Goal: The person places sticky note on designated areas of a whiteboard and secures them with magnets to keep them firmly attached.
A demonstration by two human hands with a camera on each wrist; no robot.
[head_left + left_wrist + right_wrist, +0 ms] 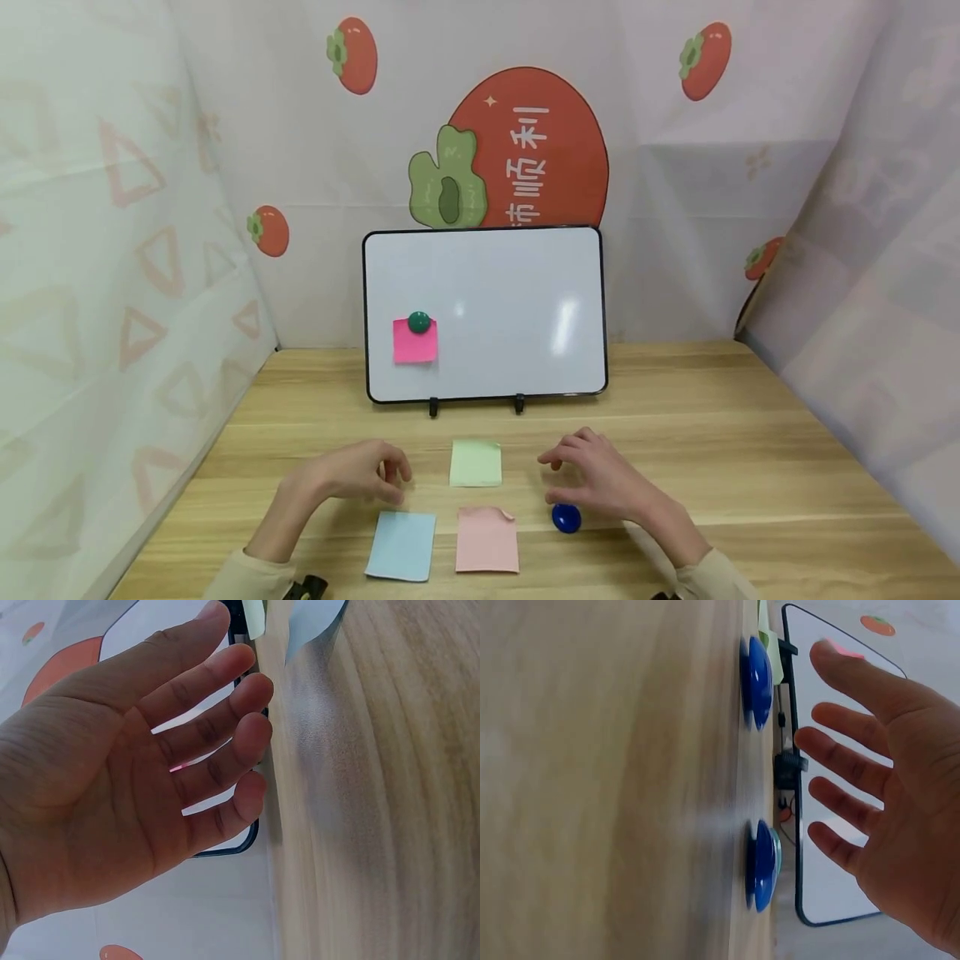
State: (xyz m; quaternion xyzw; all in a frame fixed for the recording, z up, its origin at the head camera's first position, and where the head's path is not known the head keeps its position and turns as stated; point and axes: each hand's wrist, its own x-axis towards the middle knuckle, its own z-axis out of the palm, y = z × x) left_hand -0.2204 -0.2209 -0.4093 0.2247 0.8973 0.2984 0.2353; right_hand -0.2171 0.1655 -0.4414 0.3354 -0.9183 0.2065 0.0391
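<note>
My left hand hovers with bent, relaxed fingers behind the blue sticky note, holding nothing. On the other side my right hand, fingers loosely spread, is above the table close to a round blue magnet; nothing is in its grip. The right wrist view shows a second blue magnet on the wood, with a pale green one partly hidden behind it. Between the hands lie a green sticky note and a pink sticky note with a curled top edge.
A whiteboard stands upright on small black feet at the back of the wooden table. On its left part a dark green magnet holds a bright pink note. Printed cloth walls enclose the table.
</note>
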